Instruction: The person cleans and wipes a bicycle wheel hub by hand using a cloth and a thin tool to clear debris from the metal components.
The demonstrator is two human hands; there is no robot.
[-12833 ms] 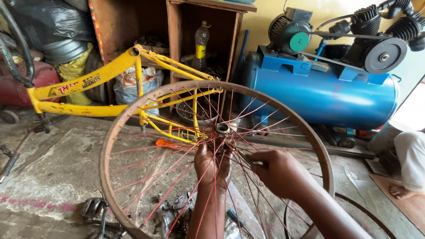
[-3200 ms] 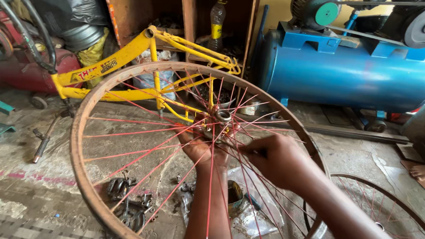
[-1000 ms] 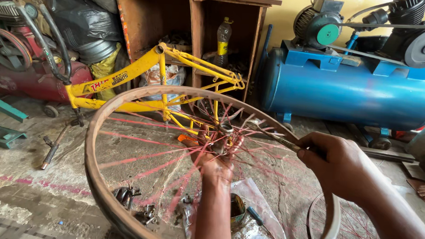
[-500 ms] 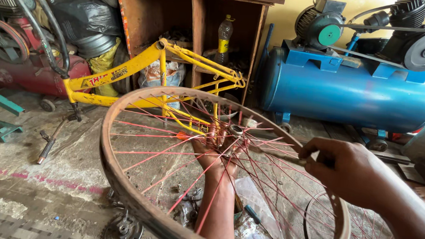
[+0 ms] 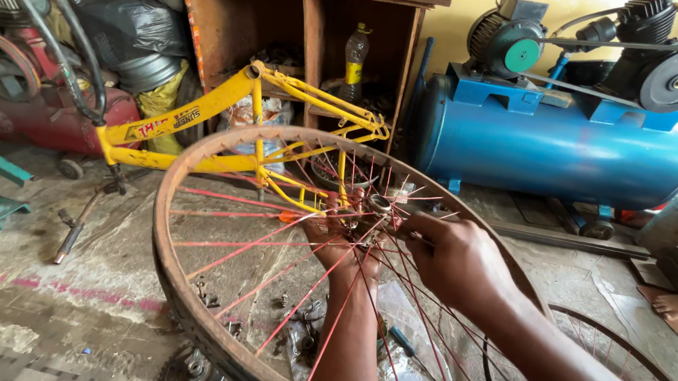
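Nearest the camera, in the lower right of the frame, the right hand (image 5: 458,260) reaches in from the right with its fingers curled closed around a thin spoke just beside the hub (image 5: 376,207); exactly how tight the pinch is cannot be told, since the knuckles hide the fingertips. Just left of it, the left hand (image 5: 337,236) rises from the bottom centre through the red spokes (image 5: 237,243), its forearm threaded between them, and cups the hub from behind with the fingers wrapped round it.

The hub sits up and to the left of the right hand and directly above the left one, so the left hand is the nearer of the two (it is touching it). The wheel rim (image 5: 175,282) stands tilted, its plane leaning away from the viewer, the axle pointing roughly toward the camera.

On the floor beneath lie small loose metal parts (image 5: 303,318). Behind the wheel, in the centre left, rests a yellow bicycle frame (image 5: 205,108). Farther back stand a wooden shelf (image 5: 308,29) with a bottle (image 5: 353,54), and at upper right a blue air compressor (image 5: 554,146).
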